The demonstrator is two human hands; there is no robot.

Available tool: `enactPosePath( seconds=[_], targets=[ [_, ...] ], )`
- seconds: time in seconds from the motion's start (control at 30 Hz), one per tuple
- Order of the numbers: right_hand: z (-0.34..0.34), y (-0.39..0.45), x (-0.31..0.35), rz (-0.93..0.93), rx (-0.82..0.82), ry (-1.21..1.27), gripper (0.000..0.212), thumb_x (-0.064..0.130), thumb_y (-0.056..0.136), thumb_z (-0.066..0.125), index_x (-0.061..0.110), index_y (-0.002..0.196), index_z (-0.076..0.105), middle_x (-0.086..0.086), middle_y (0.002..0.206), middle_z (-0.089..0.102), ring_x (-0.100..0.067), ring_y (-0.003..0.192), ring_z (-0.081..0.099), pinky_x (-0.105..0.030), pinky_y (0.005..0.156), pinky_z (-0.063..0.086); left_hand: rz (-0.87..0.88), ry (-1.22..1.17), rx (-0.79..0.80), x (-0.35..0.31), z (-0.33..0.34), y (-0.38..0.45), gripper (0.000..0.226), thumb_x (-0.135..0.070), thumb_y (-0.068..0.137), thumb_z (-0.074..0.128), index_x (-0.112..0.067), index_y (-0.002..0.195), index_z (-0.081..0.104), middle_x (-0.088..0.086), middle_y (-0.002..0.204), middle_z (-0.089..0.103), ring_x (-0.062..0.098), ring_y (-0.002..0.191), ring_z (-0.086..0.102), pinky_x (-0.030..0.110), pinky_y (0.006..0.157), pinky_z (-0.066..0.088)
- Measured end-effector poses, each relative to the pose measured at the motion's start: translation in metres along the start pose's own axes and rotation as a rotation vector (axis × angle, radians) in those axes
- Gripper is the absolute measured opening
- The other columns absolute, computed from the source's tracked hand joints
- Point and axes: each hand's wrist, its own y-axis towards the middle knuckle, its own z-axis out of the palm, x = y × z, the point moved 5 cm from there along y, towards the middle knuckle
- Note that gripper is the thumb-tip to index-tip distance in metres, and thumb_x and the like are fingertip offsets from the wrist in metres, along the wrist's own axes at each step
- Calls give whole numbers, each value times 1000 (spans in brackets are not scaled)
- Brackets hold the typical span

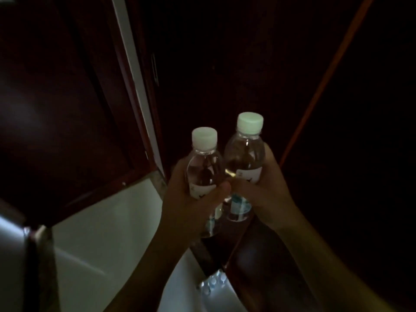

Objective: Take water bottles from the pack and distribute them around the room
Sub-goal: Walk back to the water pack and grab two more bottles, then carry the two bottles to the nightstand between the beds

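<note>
2 bottles out so far | left hand (191, 199) grip wraps left bottle (203, 170), right hand (267, 190) grip wraps right bottle (245, 158) | neither placed yet | pack (212, 283) below, more left

Your two forearms come up from the bottom of the frame, both bare from the lower edge to the wrist, with no sleeve, cuff, watch, bracelet or glove showing on either. Your left hand (191, 197) and your right hand (267, 194) are bare too, and you can make out the thumb and the rounded knuckles on each. The light is very dim, so finer marks are too dark to tell. A small bright yellowish glint sits between your two hands; whether it is a ring or only a reflection cannot be told
</note>
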Motion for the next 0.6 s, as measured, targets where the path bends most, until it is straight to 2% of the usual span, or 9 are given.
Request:
enactPosePath(
  seconds=[0.1,0.2,0.37,0.5,0.6],
  targets=[
    [6,-10,82,-51,-78,-85,50,-4,75,77,17,114,54,-5,94,70,-19,83,72,-31,66,60,70,5,59,-76,16,0,43,-22,70,78,-27,109,61,-4,100,74,12,91,74,26,69,59],
    [11,-15,142,-121,-144,-97,47,2,71,79,22,109,58,-15,97,69,-31,89,72,-42,73,62,139,-61,120,-134,28,5,38,-14,73,72,-20,110,62,4,99,75,20,92,75,29,71,60],
    [30,-10,208,-233,-198,-103,47,2,67,77,27,103,62,-2,89,72,-19,81,71,-32,70,60,225,-135,206,-206,27,19,36,-13,73,73,-17,108,64,8,97,76,23,90,75,31,71,59],
    [44,-8,234,-294,-279,-116,47,2,65,76,13,108,58,-1,84,71,-15,76,70,-27,64,57,269,-162,284,-235,22,32,44,-25,67,78,-15,107,63,7,96,75,22,88,74,29,71,58],
    [44,-10,244,-317,-365,-133,45,1,64,74,10,105,58,1,81,71,-13,74,70,-25,63,55,286,-153,352,-246,24,43,43,-30,65,77,-18,104,64,7,96,74,21,88,74,29,72,58]
  ],
)
